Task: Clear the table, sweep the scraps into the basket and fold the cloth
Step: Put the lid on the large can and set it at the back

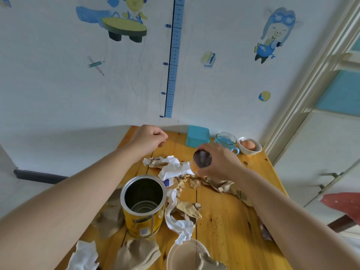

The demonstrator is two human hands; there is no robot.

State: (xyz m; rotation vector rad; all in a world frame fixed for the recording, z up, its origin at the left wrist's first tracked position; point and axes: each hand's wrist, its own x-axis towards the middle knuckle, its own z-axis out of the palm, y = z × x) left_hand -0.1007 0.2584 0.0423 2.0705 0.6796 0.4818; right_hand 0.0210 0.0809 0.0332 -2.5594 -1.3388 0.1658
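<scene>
Right hand (220,162) is wrapped round a small orange bottle (202,159) with a dark end, held up over the far half of the table (224,215), just above the mess. Left hand (150,138) hangs over the far left corner, fingers curled into a loose fist, nothing showing in it.

Scraps (175,168) are all over: white and brown crumpled paper runs from the middle toward the near edge, more along the right edge and at the near left corner. An open yellow can (143,205) stands upright near the left edge with scraps touching it. The white basket (176,247) sits at the near edge, one brown scrap in it.

Along the far edge: teal box (197,136), glass mug (226,142), then a bowl (253,152) with an egg (248,144) at the far right corner.
</scene>
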